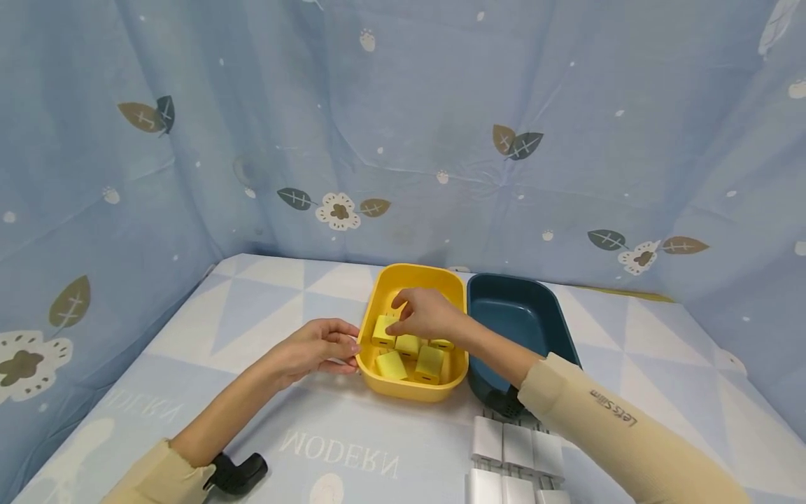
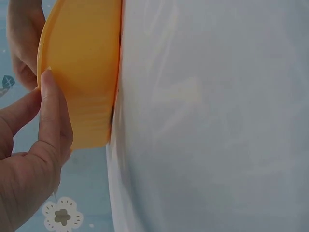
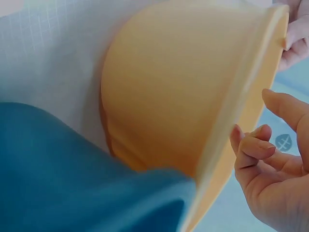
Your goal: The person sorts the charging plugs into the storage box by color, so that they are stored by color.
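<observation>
A yellow container (image 1: 412,393) holds several yellow plug adapters (image 1: 392,365), some lying at angles to one another. My left hand (image 1: 313,350) grips the container's left rim between thumb and fingers; the left wrist view also shows this hand (image 2: 41,140) pinching the yellow wall (image 2: 87,72). Over the inside of the container is my right hand (image 1: 429,315), its bent fingertips by the upper left adapter (image 1: 383,330); whether they touch it I cannot tell. In the right wrist view, thumb and fingers of this hand (image 3: 275,159) stand apart with nothing between them, beside the rim (image 3: 241,96).
Directly right of the yellow container stands a dark blue container (image 1: 513,315), partly behind my right forearm. Several white plug adapters (image 1: 518,444) lie in rows at the lower right. A patterned blue curtain (image 1: 403,126) hangs behind the table (image 1: 264,294).
</observation>
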Tool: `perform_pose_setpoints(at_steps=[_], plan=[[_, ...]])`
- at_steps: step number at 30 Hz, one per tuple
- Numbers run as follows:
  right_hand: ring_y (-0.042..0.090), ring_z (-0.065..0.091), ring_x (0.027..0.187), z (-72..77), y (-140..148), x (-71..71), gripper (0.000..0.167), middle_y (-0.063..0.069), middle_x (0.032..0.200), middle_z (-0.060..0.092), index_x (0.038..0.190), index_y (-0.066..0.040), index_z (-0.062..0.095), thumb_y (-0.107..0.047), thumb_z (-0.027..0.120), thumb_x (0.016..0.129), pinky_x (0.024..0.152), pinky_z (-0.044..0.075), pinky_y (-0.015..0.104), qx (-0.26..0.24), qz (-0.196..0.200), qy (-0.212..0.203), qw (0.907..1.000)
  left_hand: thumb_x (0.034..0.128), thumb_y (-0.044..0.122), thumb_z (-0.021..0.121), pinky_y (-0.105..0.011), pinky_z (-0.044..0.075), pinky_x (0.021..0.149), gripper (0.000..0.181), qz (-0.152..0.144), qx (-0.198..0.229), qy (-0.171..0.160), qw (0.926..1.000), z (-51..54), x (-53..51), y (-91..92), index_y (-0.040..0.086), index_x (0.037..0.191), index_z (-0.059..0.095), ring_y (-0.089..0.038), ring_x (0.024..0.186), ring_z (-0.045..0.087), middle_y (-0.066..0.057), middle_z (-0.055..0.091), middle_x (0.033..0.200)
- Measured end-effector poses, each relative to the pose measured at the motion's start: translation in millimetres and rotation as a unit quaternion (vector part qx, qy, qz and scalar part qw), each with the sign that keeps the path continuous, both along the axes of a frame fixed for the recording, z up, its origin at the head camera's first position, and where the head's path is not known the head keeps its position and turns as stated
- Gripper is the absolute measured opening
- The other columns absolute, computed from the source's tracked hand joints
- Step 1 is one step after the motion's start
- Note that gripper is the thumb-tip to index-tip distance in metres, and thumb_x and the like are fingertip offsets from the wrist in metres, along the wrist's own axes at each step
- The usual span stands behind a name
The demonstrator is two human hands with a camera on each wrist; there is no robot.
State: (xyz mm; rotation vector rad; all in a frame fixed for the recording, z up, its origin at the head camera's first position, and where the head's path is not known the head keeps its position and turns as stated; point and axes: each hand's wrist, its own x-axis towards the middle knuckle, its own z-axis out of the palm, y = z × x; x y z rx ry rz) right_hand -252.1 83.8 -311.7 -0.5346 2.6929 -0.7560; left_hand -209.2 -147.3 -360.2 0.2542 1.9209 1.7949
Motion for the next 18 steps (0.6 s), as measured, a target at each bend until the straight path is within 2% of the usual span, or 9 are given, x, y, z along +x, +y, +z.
perform_pose_setpoints(at_steps=[11,18], plan=[[0.02,0.059,0.091,19.5,27.0,10.9,0.051,0.001,0.099,0.066,0.127,-0.006,0.062,-0.033,0.077,0.087,0.075,0.056,0.029,-0.02,0.009,0.028,0.9994,0.0955,0.001,0.062,-0.037,0.06,0.081,0.044,-0.005,0.004,0.001,1.0,2.2,1.1,-0.7,-0.016,0.13,0.041,-0.022,0.084,0.067,-0.023,0.061,0.105],[0.018,0.062,0.09,26.2,62.5,15.4,0.048,0.005,0.109,0.066,0.13,-0.009,0.061,-0.034,0.073,0.091,0.074,0.057,0.031,-0.05,-0.001,0.035,0.9981,0.0951,0.002,0.063,-0.04,0.059,0.083,0.044,-0.007,0.002,0.005,1.0,1.5,1.0,-0.8,-0.017,0.13,0.042,-0.023,0.084,0.067,-0.023,0.061,0.104]])
